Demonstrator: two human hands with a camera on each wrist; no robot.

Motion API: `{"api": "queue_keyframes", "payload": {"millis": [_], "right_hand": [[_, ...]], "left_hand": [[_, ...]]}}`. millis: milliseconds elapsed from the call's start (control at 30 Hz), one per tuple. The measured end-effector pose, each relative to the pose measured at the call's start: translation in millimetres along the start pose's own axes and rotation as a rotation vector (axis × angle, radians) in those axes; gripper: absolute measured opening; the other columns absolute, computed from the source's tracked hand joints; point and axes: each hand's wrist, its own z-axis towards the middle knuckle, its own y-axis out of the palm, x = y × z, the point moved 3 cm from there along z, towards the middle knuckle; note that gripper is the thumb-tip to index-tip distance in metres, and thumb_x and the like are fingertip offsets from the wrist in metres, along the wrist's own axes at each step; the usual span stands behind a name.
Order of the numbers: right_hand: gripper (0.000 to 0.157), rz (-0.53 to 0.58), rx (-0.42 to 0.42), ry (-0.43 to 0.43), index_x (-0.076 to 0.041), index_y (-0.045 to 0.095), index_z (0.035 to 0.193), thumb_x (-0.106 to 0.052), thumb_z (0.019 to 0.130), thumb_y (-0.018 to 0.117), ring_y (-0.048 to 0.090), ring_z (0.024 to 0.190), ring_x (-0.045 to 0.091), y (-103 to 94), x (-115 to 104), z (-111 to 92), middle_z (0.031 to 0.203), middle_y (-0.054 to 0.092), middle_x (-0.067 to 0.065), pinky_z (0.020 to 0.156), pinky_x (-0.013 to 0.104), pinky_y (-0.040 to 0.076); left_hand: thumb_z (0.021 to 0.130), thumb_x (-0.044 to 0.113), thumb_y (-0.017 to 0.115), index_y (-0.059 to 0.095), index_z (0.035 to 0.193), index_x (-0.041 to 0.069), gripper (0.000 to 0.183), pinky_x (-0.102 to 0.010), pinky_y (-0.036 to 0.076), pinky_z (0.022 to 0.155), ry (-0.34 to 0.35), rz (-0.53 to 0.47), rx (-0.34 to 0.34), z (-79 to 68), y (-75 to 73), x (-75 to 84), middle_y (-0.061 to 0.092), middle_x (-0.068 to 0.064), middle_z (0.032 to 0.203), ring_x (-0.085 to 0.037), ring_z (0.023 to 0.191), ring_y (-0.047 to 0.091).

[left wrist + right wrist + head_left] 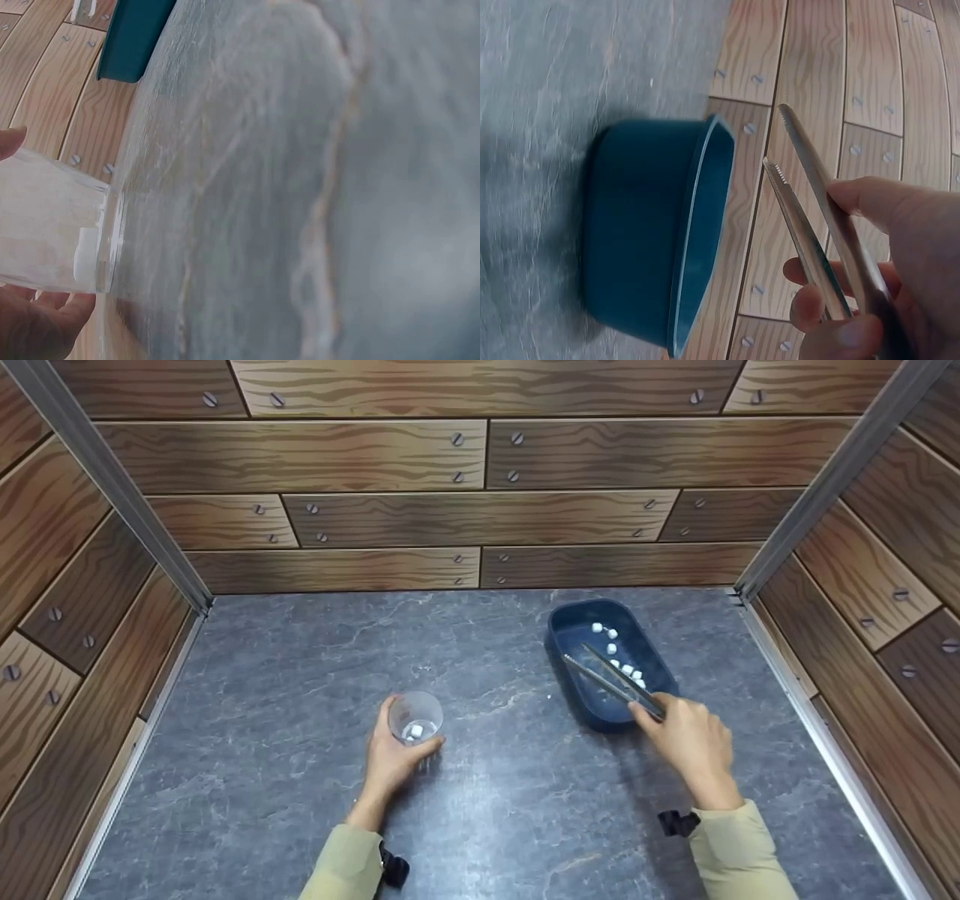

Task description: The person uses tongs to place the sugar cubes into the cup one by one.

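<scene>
My left hand (390, 754) grips a clear plastic cup (416, 709) standing on the grey surface, thumb on one side and fingers on the other. A white cube (416, 730) lies at the cup's bottom; in the left wrist view the cube (86, 255) shows through the wall. My right hand (690, 735) holds metal tongs (611, 679) over a dark blue tub (559, 660). The tongs' tips stand apart with nothing between them; the right wrist view shows the tongs (817, 217) above the tub's rim (694, 217). Several white cubes (612, 649) lie inside the tub.
The floor (300, 675) is grey and marble-patterned. Wood-print walls (390, 517) enclose it at the back and both sides, with metal posts (120, 487) at the corners. A tiny white speck (549, 697) lies left of the tub.
</scene>
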Motion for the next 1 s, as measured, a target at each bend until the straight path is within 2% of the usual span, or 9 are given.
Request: {"api": "queue_keyframes", "payload": {"millis": [333,633,767,900,1000], "right_hand": [[0.061,-0.030,-0.056,0.068,-0.010,0.065,0.108,-0.062,0.080,0.052,0.050,0.047,0.025,-0.5,15,8,0.075,0.062,0.017,0.035,0.036,0.032],[0.057,-0.063,-0.076,0.089,-0.008,0.066,0.105,-0.059,0.081,0.053,0.049,0.045,0.027,0.1,23,17,0.067,0.059,0.017,0.035,0.036,0.032],[0.055,-0.083,-0.064,0.092,-0.006,0.067,0.094,-0.058,0.081,0.055,0.048,0.045,0.029,1.0,25,20,0.065,0.058,0.019,0.034,0.038,0.030],[0.053,-0.112,-0.055,0.100,-0.003,0.062,0.077,-0.056,0.081,0.057,0.047,0.043,0.031,3.6,28,22,0.060,0.055,0.018,0.033,0.039,0.029],[0.054,-0.131,-0.060,0.116,-0.002,0.059,0.072,-0.055,0.080,0.058,0.049,0.044,0.034,6.2,30,23,0.060,0.056,0.021,0.034,0.042,0.029]], "left_hand": [[0.053,0.040,0.086,0.035,0.136,0.016,0.101,-0.041,0.041,0.089,-0.004,-0.004,-0.015,0.2,1.7,-1.7,0.048,-0.010,0.126,-0.026,0.111,0.048],[0.052,0.041,0.086,0.035,0.137,0.015,0.102,-0.042,0.042,0.089,0.005,0.011,-0.010,-0.1,1.0,-0.2,0.049,-0.012,0.126,-0.027,0.111,0.049],[0.052,0.040,0.086,0.036,0.136,0.015,0.101,-0.042,0.041,0.090,0.006,0.022,-0.008,0.6,0.2,0.0,0.049,-0.013,0.126,-0.028,0.111,0.049],[0.052,0.040,0.087,0.036,0.136,0.015,0.101,-0.042,0.041,0.090,0.002,0.024,-0.007,0.8,-0.3,0.2,0.050,-0.012,0.125,-0.027,0.111,0.049],[0.052,0.039,0.087,0.036,0.135,0.017,0.100,-0.042,0.041,0.089,0.006,0.010,-0.005,0.7,-0.3,0.5,0.050,-0.011,0.124,-0.026,0.110,0.049]]}}
